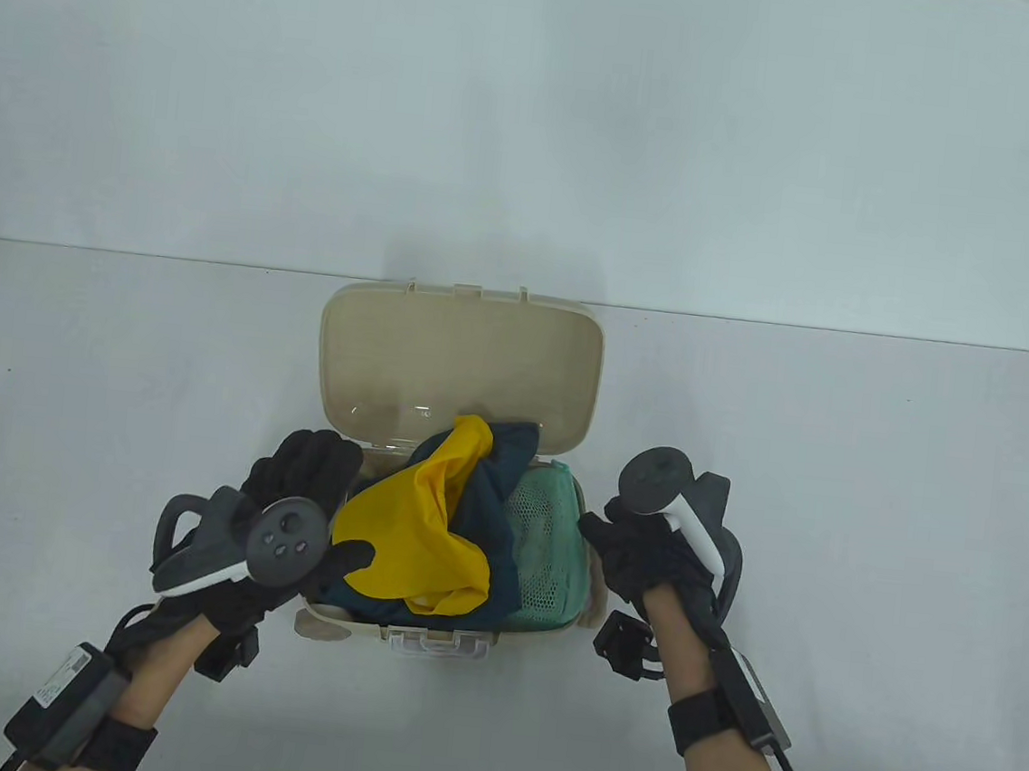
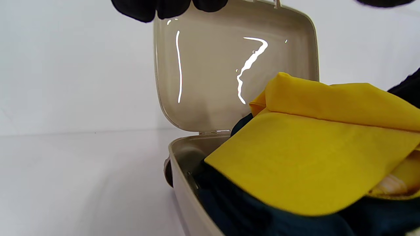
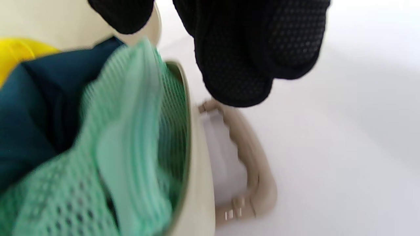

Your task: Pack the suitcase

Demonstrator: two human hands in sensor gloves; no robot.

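Beige suitcase [image 1: 457, 371] sits open mid-table, lid up. Yellow cloth [image 1: 419, 522] bulges over navy fabric [image 1: 489, 510] and green mesh bag [image 1: 545, 538]: the lid may jam. My left hand [image 1: 286, 495] hovers relaxed; my right hand [image 1: 644, 553], curled, holds nothing.

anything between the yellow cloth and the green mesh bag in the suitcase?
Yes: a dark teal garment lies between the yellow cloth and the green mesh bag, inside the open beige plastic suitcase. Clearest in the table view.
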